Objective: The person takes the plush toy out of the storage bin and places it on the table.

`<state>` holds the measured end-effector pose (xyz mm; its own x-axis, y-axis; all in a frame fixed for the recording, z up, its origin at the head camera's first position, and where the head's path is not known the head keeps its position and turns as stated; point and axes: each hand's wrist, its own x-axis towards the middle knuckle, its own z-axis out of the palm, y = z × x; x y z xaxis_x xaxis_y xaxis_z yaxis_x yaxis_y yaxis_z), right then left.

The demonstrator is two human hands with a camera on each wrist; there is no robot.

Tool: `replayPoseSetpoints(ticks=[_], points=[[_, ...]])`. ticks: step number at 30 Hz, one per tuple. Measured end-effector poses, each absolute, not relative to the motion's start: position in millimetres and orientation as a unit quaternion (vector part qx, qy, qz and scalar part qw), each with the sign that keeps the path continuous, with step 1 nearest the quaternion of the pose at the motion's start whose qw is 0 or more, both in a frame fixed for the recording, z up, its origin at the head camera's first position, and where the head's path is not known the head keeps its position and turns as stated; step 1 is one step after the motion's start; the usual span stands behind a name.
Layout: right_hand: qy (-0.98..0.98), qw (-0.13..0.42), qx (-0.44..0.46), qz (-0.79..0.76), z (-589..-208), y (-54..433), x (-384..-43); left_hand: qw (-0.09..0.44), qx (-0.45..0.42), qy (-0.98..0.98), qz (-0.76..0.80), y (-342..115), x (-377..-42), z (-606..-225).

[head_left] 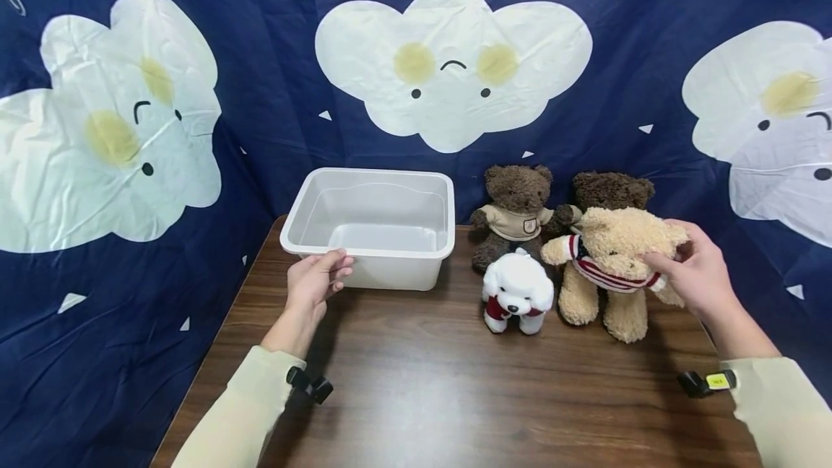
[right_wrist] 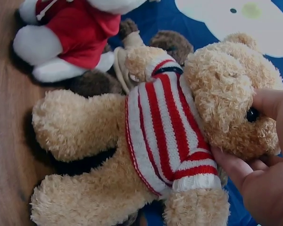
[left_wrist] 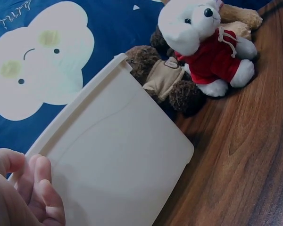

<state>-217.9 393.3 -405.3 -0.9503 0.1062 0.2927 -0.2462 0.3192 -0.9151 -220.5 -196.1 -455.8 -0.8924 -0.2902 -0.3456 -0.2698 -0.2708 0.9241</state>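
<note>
A light grey plastic bin (head_left: 393, 273) stands at the table's back left. My left hand (head_left: 313, 282) pinches its front rim near the left corner, thumb at the edge and fingers against the outer wall, as the left wrist view shows. On the right, my right hand (head_left: 702, 273) grips the head of a tan teddy bear (head_left: 627, 233) in a red-and-white striped sweater (right_wrist: 165, 127). The bear faces down toward me, legs at the tabletop. Left of it stands a white plush dog (head_left: 516, 286) in a red hoodie (left_wrist: 212, 61).
Behind the dog sits a dark brown teddy bear (head_left: 520, 190) in a beige shirt. A second brown bear (head_left: 611, 190) is mostly hidden behind the tan one. A navy cloth (head_left: 273, 92) with clouds hangs around the brown wooden table (head_left: 422, 381).
</note>
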Motion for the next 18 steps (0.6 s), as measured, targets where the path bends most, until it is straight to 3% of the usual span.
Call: replayPoseSetpoints(ticks=[7, 18], points=[[-0.785, 0.103, 0.051, 0.609, -412.5, 405.3, -214.6, 0.005, 0.234, -0.603, -0.763, -195.5, -219.8, -455.8], [-0.879, 0.051, 0.081, 0.467, -433.9, 421.7, -212.5, 0.008, 0.235, -0.6, -0.764, -195.5, -220.3, -454.5]])
